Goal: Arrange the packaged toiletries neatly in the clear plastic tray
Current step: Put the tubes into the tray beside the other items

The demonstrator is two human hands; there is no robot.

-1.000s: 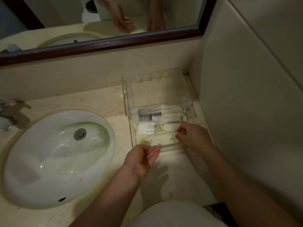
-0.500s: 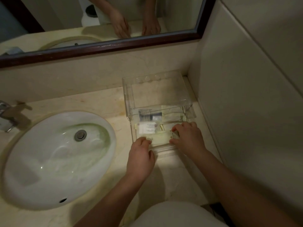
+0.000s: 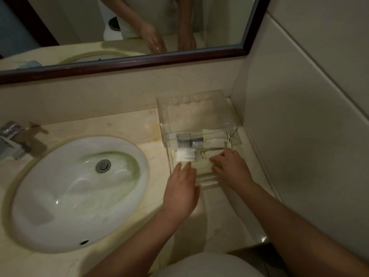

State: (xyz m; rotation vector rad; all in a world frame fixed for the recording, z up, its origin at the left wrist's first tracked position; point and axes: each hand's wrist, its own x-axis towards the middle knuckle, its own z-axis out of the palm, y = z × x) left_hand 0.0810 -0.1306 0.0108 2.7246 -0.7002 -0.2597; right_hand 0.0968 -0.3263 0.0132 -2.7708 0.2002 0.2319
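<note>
A clear plastic tray (image 3: 162, 120) stands on the counter in the corner by the right wall. In its front half lie several flat packets: one with a dark item (image 3: 189, 141), a white one (image 3: 215, 136), one with a white label (image 3: 185, 155), and a long pale yellow packet (image 3: 202, 166) nearest the front. My left hand (image 3: 179, 192) reaches over the front wall, its straight fingers touching the left end of the pale packet. My right hand (image 3: 232, 166) covers the packet's right end, with curled fingers and thumb pinching it.
A white oval sink (image 3: 65, 196) fills the counter to the left, with a chrome tap (image 3: 12, 140) at its far left edge. A dark-framed mirror (image 3: 139, 60) runs along the back wall. The tiled wall (image 3: 299, 136) stands close on the right.
My left hand has moved forward from the counter into the tray and laid its fingers on the pale packet. My right hand has stayed at the packet's right end, lowered onto it.
</note>
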